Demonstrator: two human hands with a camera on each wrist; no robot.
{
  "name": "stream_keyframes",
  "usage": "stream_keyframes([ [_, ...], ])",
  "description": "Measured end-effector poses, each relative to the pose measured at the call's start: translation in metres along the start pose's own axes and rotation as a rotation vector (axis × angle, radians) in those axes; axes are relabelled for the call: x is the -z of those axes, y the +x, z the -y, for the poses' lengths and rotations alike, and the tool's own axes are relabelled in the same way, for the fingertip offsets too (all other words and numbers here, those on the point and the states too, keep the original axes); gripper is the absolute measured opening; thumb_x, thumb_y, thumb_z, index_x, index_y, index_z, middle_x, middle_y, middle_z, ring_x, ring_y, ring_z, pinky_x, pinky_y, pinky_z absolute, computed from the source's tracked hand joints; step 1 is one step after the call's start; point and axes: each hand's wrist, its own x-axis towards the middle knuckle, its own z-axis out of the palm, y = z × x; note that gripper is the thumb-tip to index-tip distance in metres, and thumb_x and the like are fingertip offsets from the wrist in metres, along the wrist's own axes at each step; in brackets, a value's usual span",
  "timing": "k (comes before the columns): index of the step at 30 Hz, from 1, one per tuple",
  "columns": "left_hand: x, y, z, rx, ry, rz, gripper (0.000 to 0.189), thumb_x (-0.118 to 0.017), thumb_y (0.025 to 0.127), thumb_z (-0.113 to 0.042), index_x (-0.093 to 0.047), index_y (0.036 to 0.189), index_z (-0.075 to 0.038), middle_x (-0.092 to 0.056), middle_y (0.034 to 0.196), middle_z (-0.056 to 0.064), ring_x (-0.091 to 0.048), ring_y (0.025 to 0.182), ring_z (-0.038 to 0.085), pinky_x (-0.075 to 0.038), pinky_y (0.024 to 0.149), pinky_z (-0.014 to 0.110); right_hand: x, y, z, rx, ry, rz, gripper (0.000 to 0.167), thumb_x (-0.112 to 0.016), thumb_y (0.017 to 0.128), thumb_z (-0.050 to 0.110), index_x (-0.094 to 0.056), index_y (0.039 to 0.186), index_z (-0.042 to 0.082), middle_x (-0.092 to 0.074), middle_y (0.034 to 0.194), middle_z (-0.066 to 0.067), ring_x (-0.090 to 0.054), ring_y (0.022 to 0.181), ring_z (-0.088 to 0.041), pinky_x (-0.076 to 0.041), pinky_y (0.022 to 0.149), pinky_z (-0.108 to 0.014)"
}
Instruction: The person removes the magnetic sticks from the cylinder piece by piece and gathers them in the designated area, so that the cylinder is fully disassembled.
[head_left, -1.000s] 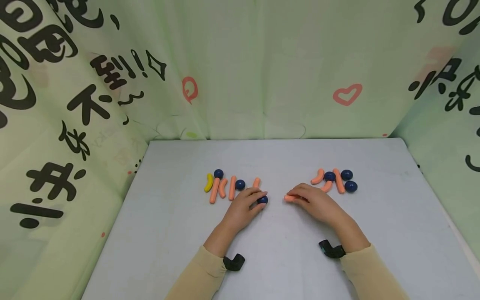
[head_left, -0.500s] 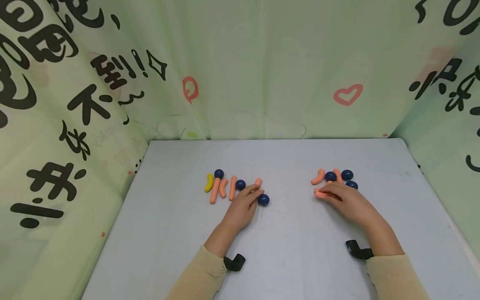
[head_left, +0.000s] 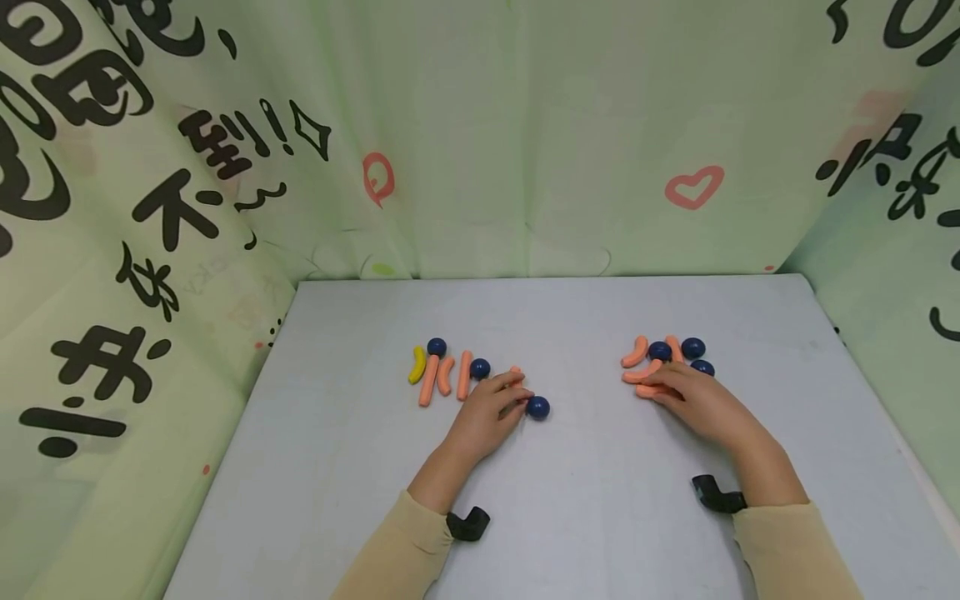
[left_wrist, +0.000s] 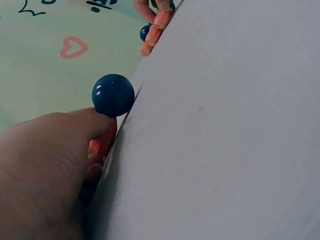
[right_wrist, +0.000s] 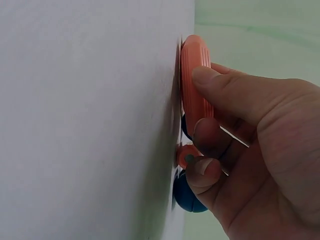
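My left hand [head_left: 486,417] rests low over the table, thumb and fingers around an orange magnetic rod [left_wrist: 103,142], mostly covered by the fingers in the head view. A dark blue ball [head_left: 537,407] sits right at that hand's fingertips. On the right, my right hand [head_left: 703,404] pinches another orange ribbed magnetic rod [right_wrist: 195,55] between thumb and fingers, close over the table. Just beyond it lies a curved orange rod [head_left: 637,377]. Further orange rods and blue balls, such as one ball [head_left: 693,347], are grouped behind the right hand, partly hidden by it.
Left of my left hand stand a yellow curved rod [head_left: 417,365], several orange rods [head_left: 427,383] and blue balls [head_left: 437,347] in a row. The white table [head_left: 585,517] meets a green printed curtain [head_left: 525,167] at its back and sides.
My right hand has moved rightward with its rod to the right-hand group. The blue ball, earlier between my left thumb and fingers, has shifted slightly right and toward me; the left hand barely moved.
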Motion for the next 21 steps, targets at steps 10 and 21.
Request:
stream_keyframes([
  [10, 0.000, 0.000, 0.002, -0.027, 0.009, -0.011, 0.024, -0.064, 0.097, -0.032, -0.072, 0.119, -0.026, -0.061, 0.131, -0.003, -0.053, 0.130, 0.017, -0.044, 0.106, 0.033, -0.001, 0.001, -0.001, -0.012, -0.002, 0.000, 0.029, -0.064, 0.097, 0.028, -0.066, 0.124, 0.017, -0.065, 0.122, -0.008, -0.056, 0.124, -0.037, -0.045, 0.097, -0.057],
  [21, 0.000, 0.001, 0.000, -0.016, 0.006, 0.000, 0.024, -0.063, 0.098, -0.033, -0.072, 0.118, -0.026, -0.062, 0.130, -0.004, -0.054, 0.127, 0.016, -0.045, 0.105, 0.032, -0.001, 0.004, 0.010, -0.051, -0.025, -0.033, 0.024, -0.065, 0.096, 0.033, -0.070, 0.116, 0.020, -0.064, 0.122, -0.004, -0.060, 0.110, -0.027, -0.048, 0.092, -0.050],
])
